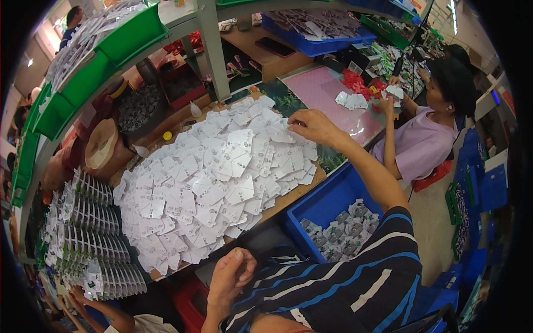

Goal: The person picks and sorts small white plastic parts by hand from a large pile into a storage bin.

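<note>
At the lower middle of the frame the left hand (230,277) hangs loosely curled near the table edge, holding nothing. Right of it, lower right, a blue bin (319,202) holds small grey packets (341,227). Farther up, the heap of white cards (216,177) fills the centre; the right hand (313,126) rests on its upper right edge, fingers pinching a card. Beyond, upper right, a co-worker's hand (387,102) handles white pieces on a pink mat (327,91).
</note>
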`<state>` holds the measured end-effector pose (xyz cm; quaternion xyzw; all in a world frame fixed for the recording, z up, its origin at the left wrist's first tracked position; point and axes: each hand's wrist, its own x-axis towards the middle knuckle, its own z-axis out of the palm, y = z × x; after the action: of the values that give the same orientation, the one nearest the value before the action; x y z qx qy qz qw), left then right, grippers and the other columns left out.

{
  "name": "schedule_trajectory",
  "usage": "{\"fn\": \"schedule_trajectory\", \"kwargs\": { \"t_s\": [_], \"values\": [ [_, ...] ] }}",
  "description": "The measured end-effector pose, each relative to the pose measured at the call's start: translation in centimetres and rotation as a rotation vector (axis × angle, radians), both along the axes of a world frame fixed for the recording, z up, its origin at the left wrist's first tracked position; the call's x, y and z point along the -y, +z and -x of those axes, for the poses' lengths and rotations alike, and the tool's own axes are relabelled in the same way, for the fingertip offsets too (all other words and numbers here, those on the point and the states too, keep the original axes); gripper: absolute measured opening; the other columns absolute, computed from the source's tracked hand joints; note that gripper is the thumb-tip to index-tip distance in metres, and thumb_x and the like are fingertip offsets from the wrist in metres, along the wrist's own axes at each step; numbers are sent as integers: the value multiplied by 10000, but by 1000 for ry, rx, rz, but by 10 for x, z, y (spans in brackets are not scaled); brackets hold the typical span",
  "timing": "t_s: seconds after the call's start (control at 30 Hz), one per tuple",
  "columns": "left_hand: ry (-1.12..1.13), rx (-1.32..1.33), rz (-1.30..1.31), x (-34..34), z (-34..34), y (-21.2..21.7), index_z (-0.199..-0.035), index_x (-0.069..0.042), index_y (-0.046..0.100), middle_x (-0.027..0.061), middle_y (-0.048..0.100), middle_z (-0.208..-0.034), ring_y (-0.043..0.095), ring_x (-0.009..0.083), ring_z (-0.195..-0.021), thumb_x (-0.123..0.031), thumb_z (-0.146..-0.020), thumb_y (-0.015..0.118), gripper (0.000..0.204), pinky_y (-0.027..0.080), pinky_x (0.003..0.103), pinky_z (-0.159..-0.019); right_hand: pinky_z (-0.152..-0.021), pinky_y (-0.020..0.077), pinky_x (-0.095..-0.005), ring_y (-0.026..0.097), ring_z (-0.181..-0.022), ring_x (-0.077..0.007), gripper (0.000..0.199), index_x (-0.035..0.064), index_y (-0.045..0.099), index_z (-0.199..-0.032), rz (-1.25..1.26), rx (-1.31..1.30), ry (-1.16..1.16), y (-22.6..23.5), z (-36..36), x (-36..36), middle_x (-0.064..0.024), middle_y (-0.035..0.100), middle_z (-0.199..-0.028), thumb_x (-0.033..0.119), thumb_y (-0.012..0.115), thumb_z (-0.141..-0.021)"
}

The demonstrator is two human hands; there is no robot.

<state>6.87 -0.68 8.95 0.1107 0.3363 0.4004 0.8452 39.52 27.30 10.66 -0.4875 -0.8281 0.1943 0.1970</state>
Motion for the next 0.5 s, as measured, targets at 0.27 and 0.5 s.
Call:
{"fn": "schedule_trajectory", "kwargs": {
  "t_s": [0.27,0.5],
  "values": [
    [21,24,0,10,1,-1,-1028,-17,572,96,564,-794,386,64,-514,-239,-1006,519,230,279,164,-391,-736,507,-420,655,-813,-345,271,-15,670,-973,-68,-36,-32,13,0,8,-192,678,-873,220,623,-846],
    [79,97,-12,5,11,0,-1093,-14,571,122,599,-875,413,60,-509,-112,-995,522,147,306,153,-371,-576,476,-308,617,-626,-168,193,-8,661,-989,-137,-97,83,60,40,10,-119,652,-775,144,643,-873]
  ]
}}
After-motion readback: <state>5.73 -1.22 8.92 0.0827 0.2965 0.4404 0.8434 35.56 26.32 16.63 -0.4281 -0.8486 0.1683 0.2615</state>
